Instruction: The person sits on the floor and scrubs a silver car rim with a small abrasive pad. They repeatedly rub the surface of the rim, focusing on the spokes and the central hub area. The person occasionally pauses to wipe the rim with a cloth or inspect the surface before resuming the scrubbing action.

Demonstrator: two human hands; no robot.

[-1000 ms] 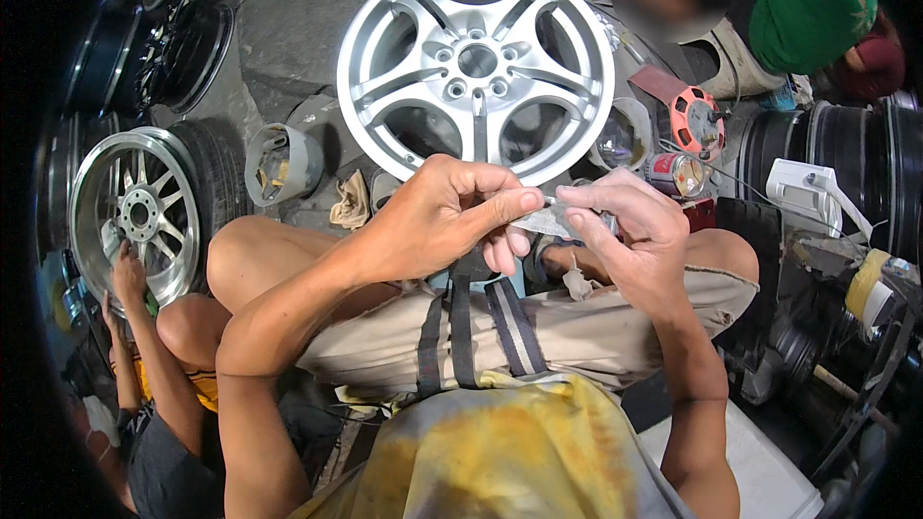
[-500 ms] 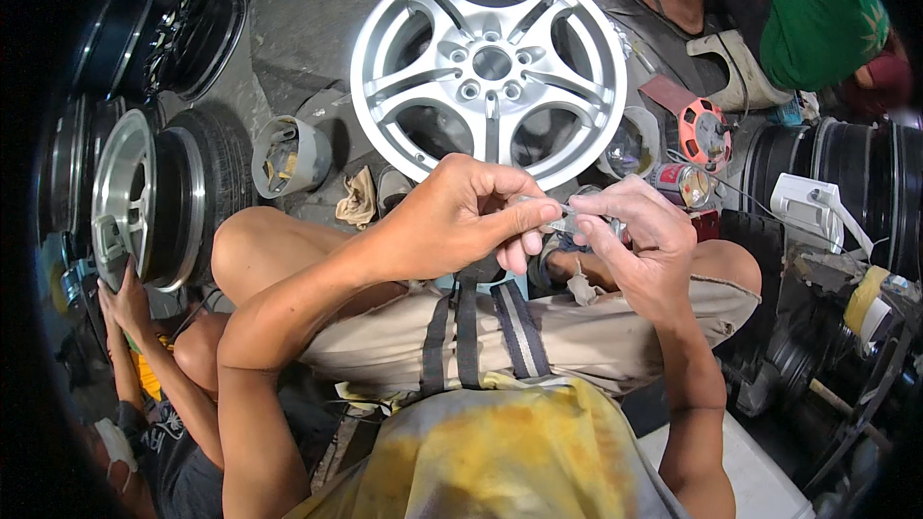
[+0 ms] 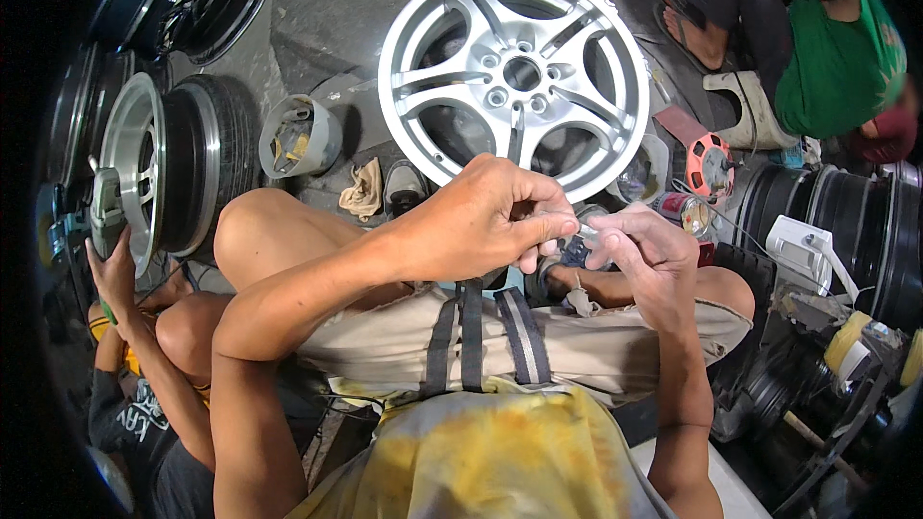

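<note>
Above my lap, my left hand (image 3: 500, 216) and my right hand (image 3: 646, 242) meet fingertip to fingertip. A small pale grey piece (image 3: 586, 230) shows between them, pinched by thumb and fingers on both sides; its kind is too small to make out. Whitish dust covers the fingers of my right hand. Just beyond my hands, a silver alloy wheel rim (image 3: 516, 115) lies face up, its near edge partly hidden behind my left hand. Neither hand appears to touch the rim.
Left of the rim stand a whitish bucket (image 3: 322, 149) with scraps inside, a crumpled cloth (image 3: 361, 190) and an upright wheel with tyre (image 3: 213, 149). A red reel (image 3: 711, 165) and a can (image 3: 685, 211) lie right. Co-workers sit at left and far right.
The view has shifted, so the rim appears farther right. My hands stay together on the small piece, with the fingertips slightly repositioned. The co-worker's hand at left has moved on the upright wheel.
</note>
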